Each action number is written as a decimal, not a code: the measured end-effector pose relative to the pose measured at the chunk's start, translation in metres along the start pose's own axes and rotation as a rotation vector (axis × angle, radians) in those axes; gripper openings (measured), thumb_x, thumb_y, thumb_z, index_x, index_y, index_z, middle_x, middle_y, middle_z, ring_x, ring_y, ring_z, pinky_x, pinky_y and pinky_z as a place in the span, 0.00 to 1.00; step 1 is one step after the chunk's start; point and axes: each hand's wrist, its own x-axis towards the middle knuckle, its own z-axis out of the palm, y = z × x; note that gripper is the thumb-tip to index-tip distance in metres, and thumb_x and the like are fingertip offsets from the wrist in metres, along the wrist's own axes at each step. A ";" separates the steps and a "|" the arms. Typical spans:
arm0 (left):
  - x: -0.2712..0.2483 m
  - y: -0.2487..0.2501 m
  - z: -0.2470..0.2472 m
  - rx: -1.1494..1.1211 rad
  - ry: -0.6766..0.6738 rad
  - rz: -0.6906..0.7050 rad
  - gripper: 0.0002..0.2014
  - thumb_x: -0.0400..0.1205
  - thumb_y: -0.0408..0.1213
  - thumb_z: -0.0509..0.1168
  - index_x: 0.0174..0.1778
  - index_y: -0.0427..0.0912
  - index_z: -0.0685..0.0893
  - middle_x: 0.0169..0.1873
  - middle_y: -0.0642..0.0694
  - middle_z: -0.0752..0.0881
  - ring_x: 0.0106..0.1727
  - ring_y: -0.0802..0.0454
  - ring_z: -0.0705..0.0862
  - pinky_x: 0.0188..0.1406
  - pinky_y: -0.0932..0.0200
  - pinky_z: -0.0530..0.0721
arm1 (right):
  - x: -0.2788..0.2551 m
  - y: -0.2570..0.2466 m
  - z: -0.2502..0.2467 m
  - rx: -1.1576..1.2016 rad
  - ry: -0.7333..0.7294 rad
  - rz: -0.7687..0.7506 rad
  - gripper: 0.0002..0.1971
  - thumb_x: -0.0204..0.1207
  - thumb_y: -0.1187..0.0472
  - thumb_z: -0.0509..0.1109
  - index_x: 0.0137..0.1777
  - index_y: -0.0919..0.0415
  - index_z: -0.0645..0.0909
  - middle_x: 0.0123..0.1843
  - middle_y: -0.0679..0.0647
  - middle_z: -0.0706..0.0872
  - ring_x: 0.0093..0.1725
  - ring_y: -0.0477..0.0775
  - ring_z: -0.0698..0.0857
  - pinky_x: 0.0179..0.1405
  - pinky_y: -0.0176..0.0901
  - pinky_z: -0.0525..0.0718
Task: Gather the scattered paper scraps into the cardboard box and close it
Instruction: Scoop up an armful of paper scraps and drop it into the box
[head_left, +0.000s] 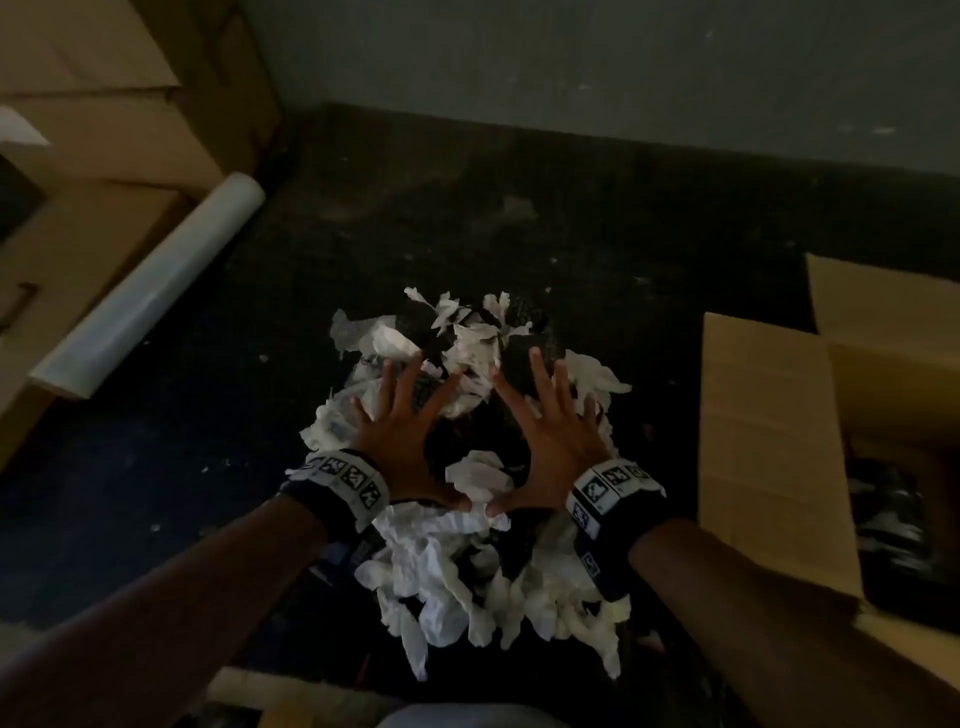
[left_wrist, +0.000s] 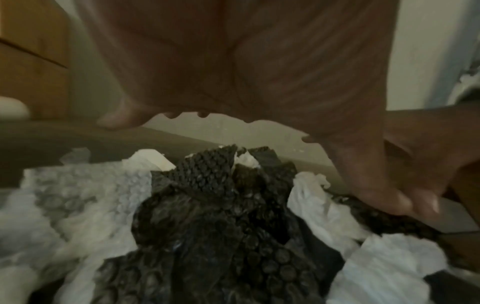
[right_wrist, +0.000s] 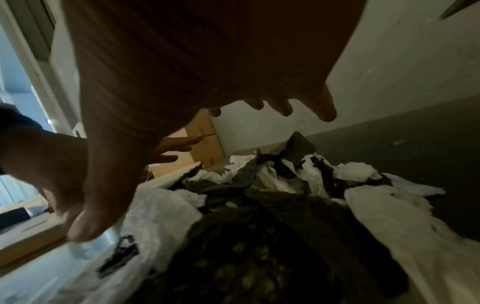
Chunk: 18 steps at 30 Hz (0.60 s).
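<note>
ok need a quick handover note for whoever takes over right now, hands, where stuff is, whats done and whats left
Left hand: open, fingers spread over the scrap pile, gripping nothing.
Right hand: open, spread beside it, thumbs nearly touching.
Paper scraps: heaped on the dark floor with black bubble wrap mixed in.
Cardboard box: open, to the right of the pile, some material already inside.
Done: scraps roughly piled.
Left: scoop the pile into the box, close the flaps.

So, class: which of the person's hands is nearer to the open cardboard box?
Right. The right hand is spread over the scrap pile on the side toward the cardboard box; the left hand is spread over the pile's far side.
</note>
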 end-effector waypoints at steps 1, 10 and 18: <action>0.008 0.002 0.002 0.010 -0.035 0.003 0.76 0.46 0.83 0.72 0.79 0.74 0.24 0.79 0.51 0.14 0.80 0.33 0.17 0.72 0.10 0.40 | 0.010 0.001 0.000 -0.022 -0.025 -0.019 0.80 0.38 0.18 0.77 0.80 0.31 0.23 0.80 0.53 0.14 0.81 0.73 0.24 0.73 0.90 0.41; 0.084 -0.010 0.028 0.028 -0.171 -0.057 0.82 0.42 0.82 0.75 0.77 0.71 0.19 0.73 0.48 0.08 0.77 0.28 0.16 0.68 0.06 0.42 | 0.098 0.026 0.012 -0.033 -0.235 0.000 0.84 0.32 0.21 0.82 0.76 0.27 0.20 0.80 0.53 0.13 0.78 0.75 0.20 0.67 0.96 0.40; 0.104 -0.025 0.059 0.011 -0.245 -0.090 0.76 0.49 0.83 0.71 0.69 0.73 0.13 0.80 0.48 0.17 0.82 0.29 0.24 0.74 0.11 0.40 | 0.123 0.032 0.049 -0.149 -0.289 0.056 0.83 0.40 0.27 0.85 0.78 0.32 0.18 0.84 0.59 0.22 0.81 0.76 0.25 0.69 0.95 0.45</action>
